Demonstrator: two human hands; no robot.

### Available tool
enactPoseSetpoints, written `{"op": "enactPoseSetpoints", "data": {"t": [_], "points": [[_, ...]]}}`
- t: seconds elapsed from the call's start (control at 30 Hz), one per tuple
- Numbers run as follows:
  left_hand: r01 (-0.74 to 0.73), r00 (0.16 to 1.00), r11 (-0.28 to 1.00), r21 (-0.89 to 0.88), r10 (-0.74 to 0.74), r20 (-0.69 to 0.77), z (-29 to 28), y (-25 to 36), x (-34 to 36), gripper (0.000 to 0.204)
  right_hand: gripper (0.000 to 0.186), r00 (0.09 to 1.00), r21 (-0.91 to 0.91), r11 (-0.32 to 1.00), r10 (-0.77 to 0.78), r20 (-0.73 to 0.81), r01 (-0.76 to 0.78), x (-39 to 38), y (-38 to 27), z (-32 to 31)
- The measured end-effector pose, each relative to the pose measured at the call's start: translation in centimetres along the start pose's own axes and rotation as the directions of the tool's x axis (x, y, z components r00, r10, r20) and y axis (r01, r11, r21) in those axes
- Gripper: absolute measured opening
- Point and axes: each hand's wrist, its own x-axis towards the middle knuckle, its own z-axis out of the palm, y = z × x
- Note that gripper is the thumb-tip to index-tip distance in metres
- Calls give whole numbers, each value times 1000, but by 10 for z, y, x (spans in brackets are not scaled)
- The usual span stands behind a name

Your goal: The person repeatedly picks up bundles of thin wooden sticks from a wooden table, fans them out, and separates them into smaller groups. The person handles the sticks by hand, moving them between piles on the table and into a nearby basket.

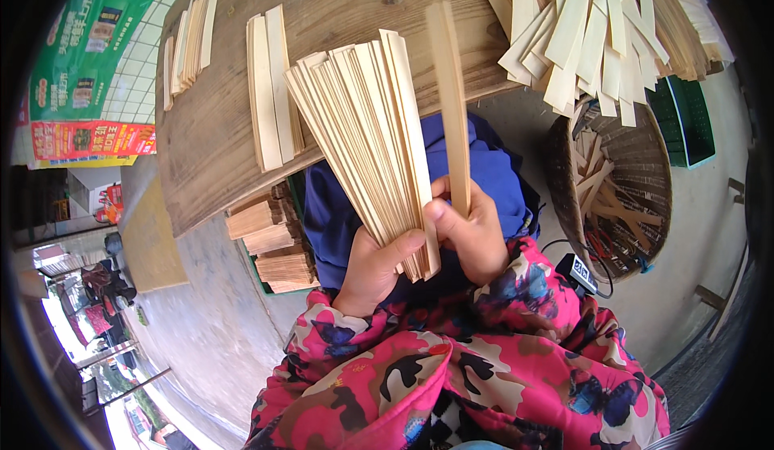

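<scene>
Head view. The left hand (375,265) is closed around a fanned bundle of pale, flat wooden strips (363,128), long axis pointing across the near edge of the counter (218,140); rightward, the right hand (476,236) pinches a slim tan wooden strip (450,103), nearly parallel.

The person's bare left hand (375,266), just below the centre of the frame, is closed in a grip, its thumb laid slantwise across the front and pointing to the upper right. I see the bare right hand (477,236) near it, a little higher and to the right, thumb pressed forward and fingers curled. Both forearms, in pink camouflage-patterned fabric sleeves (528,289), angle inward from the lower frame.
</scene>
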Motion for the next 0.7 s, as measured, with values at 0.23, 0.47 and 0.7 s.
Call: {"op": "enactPoseSetpoints", "data": {"t": [0.23,0.47,0.7], "points": [[4,999,998,70,-2,-36,-4,-1,-2,42,27,1000,51,998,-21,-1,21,0,5,1],[61,998,996,-69,-59,27,-7,3,1,36,25,998,173,985,15,-68,-3,-2,0,3],[99,992,992,-72,-94,80,-10,8,3,40,18,994,2,1000,-1,-107,1,4,-1,-12]]}}
